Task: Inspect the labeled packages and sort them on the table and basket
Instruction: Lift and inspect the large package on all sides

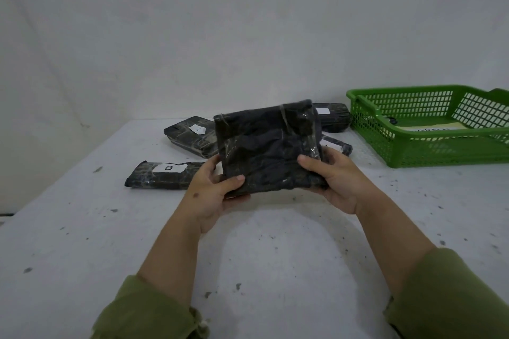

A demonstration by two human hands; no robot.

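Gripping the black package [267,146] at its lower corners, left hand [212,192] and right hand [333,176] tilt it upright mid-frame above the counter [275,256], likely hunting its unseen label; basket [429,146] waits at right.

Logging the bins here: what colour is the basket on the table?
Green. The basket is a latticed plastic one, seen clearly at the right of the head view.

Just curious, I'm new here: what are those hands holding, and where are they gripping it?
Both hands hold one black wrapped package upright above the table: left hand at its lower left corner, right hand at its lower right corner.
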